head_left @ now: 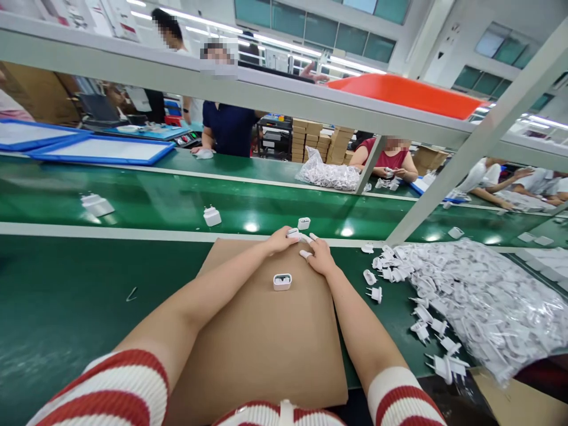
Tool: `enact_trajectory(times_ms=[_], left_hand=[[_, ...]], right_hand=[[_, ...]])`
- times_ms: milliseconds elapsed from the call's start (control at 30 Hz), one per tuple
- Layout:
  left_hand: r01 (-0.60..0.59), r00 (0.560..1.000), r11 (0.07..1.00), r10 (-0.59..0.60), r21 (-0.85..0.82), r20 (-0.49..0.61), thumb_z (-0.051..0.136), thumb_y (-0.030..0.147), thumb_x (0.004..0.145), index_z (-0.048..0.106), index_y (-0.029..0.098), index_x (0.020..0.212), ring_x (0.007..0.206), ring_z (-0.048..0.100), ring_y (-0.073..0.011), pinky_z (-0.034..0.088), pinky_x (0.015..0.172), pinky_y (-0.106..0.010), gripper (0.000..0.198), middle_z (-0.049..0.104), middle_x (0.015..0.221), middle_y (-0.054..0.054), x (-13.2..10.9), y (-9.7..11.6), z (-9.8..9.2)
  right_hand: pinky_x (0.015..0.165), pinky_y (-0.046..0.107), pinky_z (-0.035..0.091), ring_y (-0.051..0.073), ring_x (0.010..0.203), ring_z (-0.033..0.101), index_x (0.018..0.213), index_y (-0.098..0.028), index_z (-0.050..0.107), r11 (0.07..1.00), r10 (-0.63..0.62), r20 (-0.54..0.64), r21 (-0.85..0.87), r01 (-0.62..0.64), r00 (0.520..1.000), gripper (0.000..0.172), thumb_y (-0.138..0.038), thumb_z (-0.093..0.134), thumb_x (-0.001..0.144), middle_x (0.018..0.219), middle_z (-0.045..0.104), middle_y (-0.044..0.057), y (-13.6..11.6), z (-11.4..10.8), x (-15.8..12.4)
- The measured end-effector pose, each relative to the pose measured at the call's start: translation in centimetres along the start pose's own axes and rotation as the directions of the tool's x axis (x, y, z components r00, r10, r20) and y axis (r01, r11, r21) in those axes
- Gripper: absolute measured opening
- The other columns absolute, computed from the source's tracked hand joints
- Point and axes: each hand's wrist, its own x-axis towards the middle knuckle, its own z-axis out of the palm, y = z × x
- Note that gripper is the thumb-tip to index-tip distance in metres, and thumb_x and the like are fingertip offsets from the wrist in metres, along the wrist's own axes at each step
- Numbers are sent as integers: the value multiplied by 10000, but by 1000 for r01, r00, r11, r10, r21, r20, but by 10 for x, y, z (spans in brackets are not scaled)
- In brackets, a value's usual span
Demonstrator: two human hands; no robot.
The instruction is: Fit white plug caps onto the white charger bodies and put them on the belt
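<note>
One white housing (293, 233) sits pinched in your left hand (279, 241), your right hand's (321, 259) hold unclear; a slack pinch could drop it onto the cardboard (252, 343).

No text, label or number can be read.

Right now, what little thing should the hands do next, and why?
Maybe the right hand could reach for the white case: it sits on the cardboard, open side up, with neither hand touching it, and the left hand seems busy with another white piece.
</note>
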Motion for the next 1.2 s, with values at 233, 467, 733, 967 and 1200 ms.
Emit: enact_trajectory(times_ms=[233,467,733,967,1200], left_hand=[[-17,995,967,42,-253,91,733,479,818,565,158,1227,1160,677,-281,516,1058,-428,546,708,1277,-163,-6,28,20],[-226,974,926,224,-304,-40,747,504,854,601,209,1204,1126,648,-241,513,1039,-412,480,673,1351,-103,-73,71,-16],[-272,847,948,316,-163,428,605,380,986,613,235,1260,1176,643,-260,514,1059,-420,309,680,1280,-108,-200,44,4],[-293,946,956,288,11,151,582,302,949,602,213,1211,1268,609,-329,458,1149,-544,277,654,1331,-157,-183,-8,23],[-390,920,919,388,54,49,638,302,900,645,209,1149,1155,612,-315,495,1080,-524,266,649,1189,-130,-186,-8,20]], right_hand=[[1085,449,508,266,1153,666,1329,-201,686,943,65,-287,332,36,956,432,-226,600,906,1222,686,129,9,3,6],[1032,432,571,244,1069,728,1122,-232,720,735,185,-459,652,188,869,293,-380,674,873,1225,687,112,-10,-13,10],[751,325,581,158,790,710,1145,-229,596,500,322,-288,861,97,902,535,-342,822,673,1123,749,66,-55,-34,-1],[890,348,598,211,959,750,949,-207,736,246,238,86,958,-146,967,447,-396,954,608,1028,795,71,-85,-50,-56],[605,235,498,118,710,640,922,-219,726,197,447,202,928,-316,871,499,-415,976,537,867,741,-7,-85,-34,-106]])
